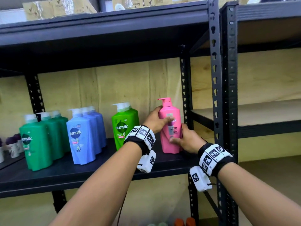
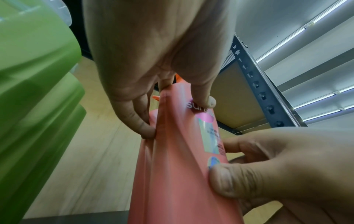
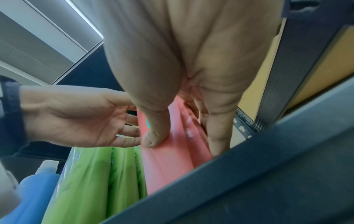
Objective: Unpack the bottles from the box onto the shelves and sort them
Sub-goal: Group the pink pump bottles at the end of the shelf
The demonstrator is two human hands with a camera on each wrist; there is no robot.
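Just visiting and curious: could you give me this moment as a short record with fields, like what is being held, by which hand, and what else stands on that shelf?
Held item: pink bottle, upright on the black shelf
Left hand: holds the bottle's upper body
Right hand: holds its lower body
Neighbour to the left: light green bottles
Further left: blue bottles, then dark green bottles
Top shelf: cardboard boxes

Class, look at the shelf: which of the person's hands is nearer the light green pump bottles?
Left. The left hand grips the pink pump bottle beside the light green pump bottles; the right hand holds its far side.
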